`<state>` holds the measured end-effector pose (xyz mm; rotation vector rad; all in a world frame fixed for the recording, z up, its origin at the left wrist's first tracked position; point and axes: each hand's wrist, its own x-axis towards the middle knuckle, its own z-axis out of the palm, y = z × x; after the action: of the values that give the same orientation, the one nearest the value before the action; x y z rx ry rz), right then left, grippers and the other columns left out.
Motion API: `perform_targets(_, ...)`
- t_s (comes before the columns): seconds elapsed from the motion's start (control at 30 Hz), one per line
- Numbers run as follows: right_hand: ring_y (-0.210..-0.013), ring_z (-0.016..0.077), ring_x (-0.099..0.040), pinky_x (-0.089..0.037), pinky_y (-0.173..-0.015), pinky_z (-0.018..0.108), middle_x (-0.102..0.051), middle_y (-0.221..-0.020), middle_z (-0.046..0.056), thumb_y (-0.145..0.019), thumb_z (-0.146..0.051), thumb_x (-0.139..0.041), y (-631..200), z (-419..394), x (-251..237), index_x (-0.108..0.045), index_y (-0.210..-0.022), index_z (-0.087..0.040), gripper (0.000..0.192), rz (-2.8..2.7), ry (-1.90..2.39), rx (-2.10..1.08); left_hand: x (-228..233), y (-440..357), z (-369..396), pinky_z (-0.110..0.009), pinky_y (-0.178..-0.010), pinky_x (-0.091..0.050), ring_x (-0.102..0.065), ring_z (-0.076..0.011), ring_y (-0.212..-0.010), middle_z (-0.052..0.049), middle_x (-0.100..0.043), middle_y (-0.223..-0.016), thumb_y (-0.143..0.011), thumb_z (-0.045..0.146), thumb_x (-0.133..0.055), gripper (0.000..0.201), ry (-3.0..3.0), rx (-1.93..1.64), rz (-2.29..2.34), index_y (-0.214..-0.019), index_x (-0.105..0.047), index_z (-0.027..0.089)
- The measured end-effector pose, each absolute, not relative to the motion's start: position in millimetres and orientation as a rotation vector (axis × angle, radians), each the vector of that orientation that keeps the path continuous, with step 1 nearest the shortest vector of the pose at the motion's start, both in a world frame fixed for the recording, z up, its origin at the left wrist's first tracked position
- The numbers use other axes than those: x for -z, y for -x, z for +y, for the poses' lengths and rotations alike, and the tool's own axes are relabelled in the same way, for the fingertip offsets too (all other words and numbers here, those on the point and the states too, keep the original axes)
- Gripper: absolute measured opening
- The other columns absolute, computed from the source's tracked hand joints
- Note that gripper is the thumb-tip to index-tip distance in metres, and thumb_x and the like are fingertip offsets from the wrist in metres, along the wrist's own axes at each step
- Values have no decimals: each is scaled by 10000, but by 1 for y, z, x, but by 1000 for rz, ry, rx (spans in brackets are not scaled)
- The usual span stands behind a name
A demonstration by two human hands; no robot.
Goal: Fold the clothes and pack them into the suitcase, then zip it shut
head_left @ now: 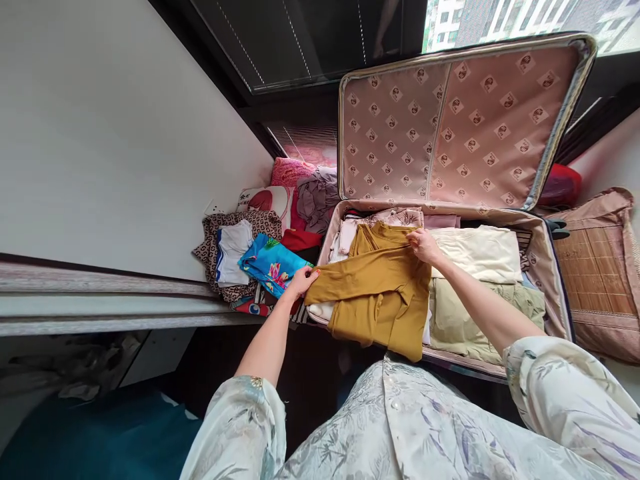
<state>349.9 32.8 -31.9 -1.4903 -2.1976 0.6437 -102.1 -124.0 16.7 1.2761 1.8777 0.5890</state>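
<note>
A mustard-yellow long-sleeved top (380, 293) lies spread over folded clothes in an open suitcase (550, 267). My left hand (303, 280) pinches the end of its folded sleeve at the suitcase's left edge. My right hand (424, 245) grips the fabric near the top's shoulder, further back. The hem of the top hangs over the suitcase's near edge. Beside it, cream (480, 252) and pale green (480, 313) folded garments fill the suitcase's right half.
The suitcase lid (450, 127) stands upright, lined in patterned pink. A pile of loose clothes lies left of the suitcase, including a blue floral piece (273, 265), a white piece (233, 250) and pink cushions (293, 172). A woven mat cushion (600, 273) sits at the right.
</note>
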Motion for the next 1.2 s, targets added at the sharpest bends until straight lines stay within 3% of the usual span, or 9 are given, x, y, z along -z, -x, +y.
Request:
perform_targets(0.13, -1005, 291, -615, -503, -908, 394, -686, -1043, 152, -820, -193, -524, -371, 29, 39, -749, -1066, -164, 334, -2186, 1618, -653, -29, 103, -124, -292, -690, -442, -561, -183, -714, -9, -625, -728, -674, 609, -691, 439, -1377, -547, 1941, -766, -609, 187)
perform_targets(0.23, -901, 256, -621, -490, -802, 336, -698, -945, 122, -773, -199, -577, -378, 32, 42, -732, -940, -175, 229, -2183, 1666, -708, -44, 104, -128, -262, -638, -396, -508, -159, -659, 23, -559, -652, -690, 563, -688, 381, -1440, -521, 1972, -718, -584, 197)
perform_targets(0.4, -748, 217, -603, -448, -675, 296, -691, -796, 73, -745, -218, -596, -392, 41, 39, -666, -817, -190, 104, -2152, 1682, -802, -76, 110, -137, -226, -583, -353, -431, -121, -613, 52, -468, -635, -721, 605, -675, 440, -1409, -628, 1816, -672, -485, 211)
perform_targets(0.53, -762, 207, -618, -460, -685, 284, -716, -852, 59, -733, -221, -630, -400, 42, 30, -650, -906, -197, 176, -2150, 1618, -862, -100, 107, -147, -227, -605, -363, -467, -139, -664, 35, -540, -651, -642, 545, -773, 404, -1553, -361, 1738, -671, -578, 193)
perform_targets(0.63, -783, 202, -638, -477, -705, 279, -738, -916, 55, -718, -278, -711, -399, 43, 23, -669, -990, -205, 285, -2169, 1538, -963, -117, 95, -155, -235, -608, -376, -492, -152, -668, 17, -595, -669, -721, 561, -712, 385, -1591, -263, 1747, -756, -694, 179)
perform_targets(0.7, -734, 191, -627, -464, -678, 272, -732, -847, 45, -724, -301, -716, -395, 46, 19, -696, -946, -203, 244, -2181, 1517, -1016, -129, 85, -159, -239, -607, -392, -503, -152, -651, 13, -606, -675, -762, 563, -677, 390, -1584, -261, 1716, -785, -714, 176)
perform_targets(0.83, -619, 156, -562, -409, -613, 253, -655, -655, 9, -732, -260, -645, -388, 53, 13, -696, -774, -193, 94, -2172, 1533, -1014, -153, 69, -168, -251, -651, -424, -539, -161, -692, -5, -617, -720, -792, 526, -664, 358, -1658, -279, 1634, -712, -680, 177)
perform_targets(1.0, -654, 152, -571, -419, -626, 238, -689, -728, 23, -714, -178, -547, -387, 57, 10, -695, -845, -172, 198, -2092, 1540, -967, -166, 55, -188, -256, -667, -418, -548, -159, -694, 8, -616, -725, -808, 468, -658, 287, -1729, -284, 1729, -741, -631, 190)
perform_targets(1.2, -578, 130, -548, -419, -602, 233, -708, -758, 15, -680, -139, -564, -380, 52, 12, -719, -920, -177, 288, -2098, 1492, -1006, -167, 20, -209, -296, -678, -427, -595, -196, -697, -14, -635, -720, -832, 375, -649, 181, -1840, -195, 1878, -759, -576, 227)
